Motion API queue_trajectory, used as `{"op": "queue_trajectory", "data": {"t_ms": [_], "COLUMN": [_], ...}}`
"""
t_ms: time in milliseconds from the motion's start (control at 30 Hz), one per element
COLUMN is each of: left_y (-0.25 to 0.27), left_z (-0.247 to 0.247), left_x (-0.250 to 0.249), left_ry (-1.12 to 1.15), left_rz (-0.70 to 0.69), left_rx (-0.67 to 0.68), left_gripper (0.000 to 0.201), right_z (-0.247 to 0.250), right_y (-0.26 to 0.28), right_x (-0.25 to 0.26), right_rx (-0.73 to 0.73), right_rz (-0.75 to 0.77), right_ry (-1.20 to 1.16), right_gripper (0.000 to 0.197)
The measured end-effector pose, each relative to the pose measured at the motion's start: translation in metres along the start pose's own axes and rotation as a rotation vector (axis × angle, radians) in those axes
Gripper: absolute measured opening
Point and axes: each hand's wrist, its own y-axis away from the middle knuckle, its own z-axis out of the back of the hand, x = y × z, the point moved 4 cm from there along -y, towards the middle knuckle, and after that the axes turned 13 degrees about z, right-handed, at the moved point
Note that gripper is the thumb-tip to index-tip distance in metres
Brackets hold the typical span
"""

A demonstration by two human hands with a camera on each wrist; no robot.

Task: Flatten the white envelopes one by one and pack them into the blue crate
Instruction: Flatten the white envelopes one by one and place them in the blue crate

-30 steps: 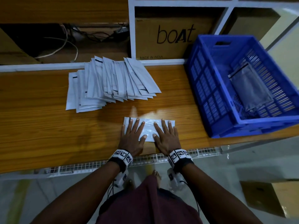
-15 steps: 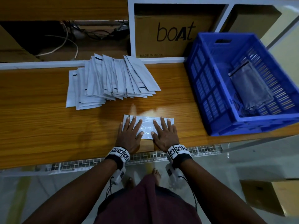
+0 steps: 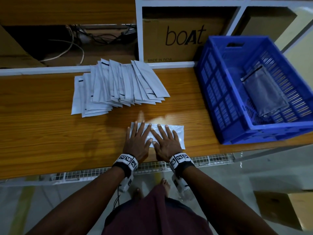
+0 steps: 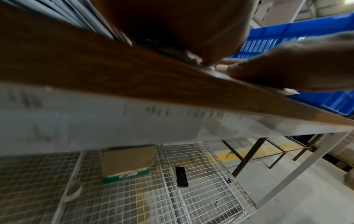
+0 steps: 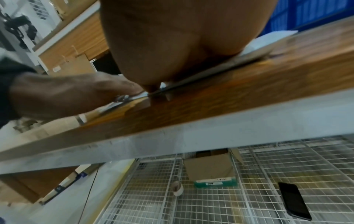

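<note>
One white envelope [image 3: 179, 133] lies flat near the front edge of the wooden table [image 3: 42, 129]. My left hand [image 3: 137, 138] presses on its left half with straight, spread fingers. My right hand [image 3: 165, 140] presses beside it, palm down, fingers spread; the thumbs nearly meet. A fanned stack of white envelopes [image 3: 116, 85] lies behind, toward the back left. The blue crate [image 3: 220, 102] stands at the right with flattened envelopes [image 3: 264, 92] inside. In the right wrist view the envelope [image 5: 268, 39] shows edge-on under my palm.
A cardboard box marked boat [image 3: 183, 34] sits on the shelf behind the table. Cables [image 3: 76, 46] lie in the open shelf at the back left. Below the table a wire shelf [image 4: 191, 197] holds a small box [image 4: 128, 162] and a phone [image 4: 181, 176].
Both hands have slid a little forward over the envelope and closer together. The envelope stays in place on the table.
</note>
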Motion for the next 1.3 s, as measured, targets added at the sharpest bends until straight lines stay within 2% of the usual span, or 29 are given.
{"op": "queue_trajectory", "data": {"t_ms": [100,200,300,467,567,800,900,1033,1100,1200,1300], "left_y": [0.001,0.0,0.001,-0.002,-0.008,-0.017,-0.021,-0.023,-0.02,-0.016,-0.014], "left_z": [-0.006,-0.006,-0.005,-0.004,0.005,0.026,0.031,0.031,0.03,0.03,0.029], "left_x": [0.003,0.003,0.003,0.003,0.003,-0.005,-0.013,-0.019,-0.019,-0.02,-0.017], "left_ry": [0.012,-0.009,-0.013,-0.023,-0.04,-0.025,-0.03,-0.031,-0.016,0.044,0.135], "left_rz": [0.014,0.018,0.021,0.03,0.028,0.025,0.006,-0.014,-0.079,-0.147,-0.139], "left_rx": [0.013,0.025,0.027,0.073,0.091,0.051,0.041,0.029,-0.06,-0.16,-0.183], "left_gripper": [0.063,0.063,0.065,0.068,0.06,0.059,0.057,0.052,0.044,0.034,0.048], "right_z": [0.007,0.014,0.013,0.006,0.007,0.015,0.029,0.062,0.076,0.092,0.103], "right_y": [0.001,0.004,0.009,0.01,0.01,0.009,0.008,-0.001,-0.013,-0.029,-0.035], "right_x": [-0.001,-0.007,-0.017,-0.021,-0.02,-0.018,-0.015,-0.012,-0.014,-0.019,-0.021], "right_rx": [0.014,-0.033,-0.061,-0.045,-0.064,0.04,0.012,-0.059,-0.015,0.174,0.271], "right_rz": [0.016,-0.015,-0.082,-0.089,-0.089,-0.075,-0.059,-0.017,0.039,0.038,-0.007], "right_ry": [-0.048,-0.124,-0.075,-0.023,-0.027,-0.069,-0.04,-0.01,0.019,-0.038,-0.053], "right_gripper": [0.06,0.058,0.057,0.057,0.057,0.059,0.064,0.083,0.081,0.07,0.051]}}
